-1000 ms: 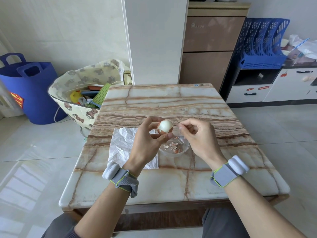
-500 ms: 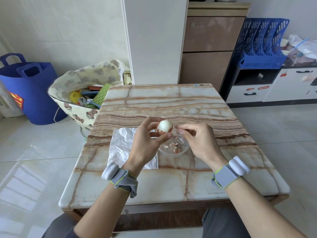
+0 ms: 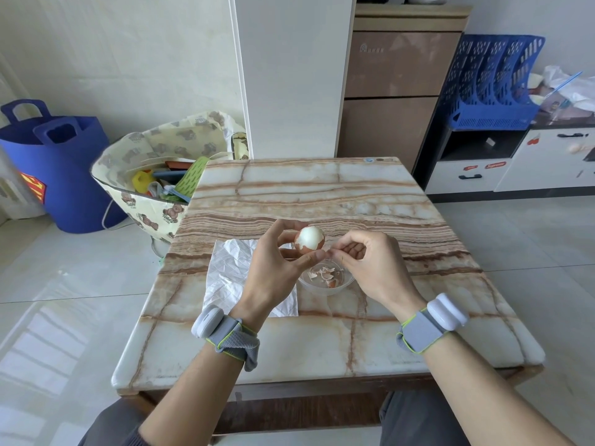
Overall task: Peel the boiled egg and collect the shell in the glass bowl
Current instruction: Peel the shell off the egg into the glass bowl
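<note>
The egg (image 3: 309, 240) is held in the air over the middle of the table (image 3: 322, 194), its top bare and white and brown shell round its lower half. It is slick and held only at the fingertips, so it could likely slip, and a flake freed beyond the rim would miss the bowl. The left hand (image 3: 273, 272) grips it from 7 o'clock, thumb tip beneath and fingers curled behind, clear of the palm. At 3 o'clock the right hand (image 3: 370, 268) has thumb and forefinger pinched together at the shell edge; whether a flake lies between them cannot be told. The glass bowl (image 3: 322, 291) stands at the egg's 5 o'clock with shell pieces (image 3: 325, 273) inside, a crumpled white sheet (image 3: 231, 265) beside it at 9 o'clock
</note>
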{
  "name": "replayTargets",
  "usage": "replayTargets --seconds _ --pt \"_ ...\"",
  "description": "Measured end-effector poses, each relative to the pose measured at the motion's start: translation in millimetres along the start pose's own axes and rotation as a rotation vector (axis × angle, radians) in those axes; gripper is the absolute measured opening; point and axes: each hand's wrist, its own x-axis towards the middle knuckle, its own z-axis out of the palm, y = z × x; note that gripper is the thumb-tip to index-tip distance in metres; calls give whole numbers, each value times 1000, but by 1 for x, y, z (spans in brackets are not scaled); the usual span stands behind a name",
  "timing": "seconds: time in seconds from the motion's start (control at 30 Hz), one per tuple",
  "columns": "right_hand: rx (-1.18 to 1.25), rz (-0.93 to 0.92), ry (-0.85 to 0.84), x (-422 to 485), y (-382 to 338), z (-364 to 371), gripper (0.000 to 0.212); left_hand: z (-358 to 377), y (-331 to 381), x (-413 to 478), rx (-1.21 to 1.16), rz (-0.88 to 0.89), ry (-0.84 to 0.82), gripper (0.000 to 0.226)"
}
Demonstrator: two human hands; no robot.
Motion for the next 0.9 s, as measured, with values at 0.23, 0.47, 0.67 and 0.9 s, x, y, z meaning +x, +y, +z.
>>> replayTargets --seconds 0.23,0.47,0.67,0.9 --pt "168 -66 7 -4 -11 -1 16 2 -1 0 52 -24 31 49" --pt "247 -39 14 -3 -13 2 12 5 1 -2 77 -27 24 54" --pt "185 -84 5 -1 -13 -1 16 4 1 -1 86 -33 21 55" --pt "149 -60 81 1 -12 -1 14 5 -2 -1 65 -24 8 51"
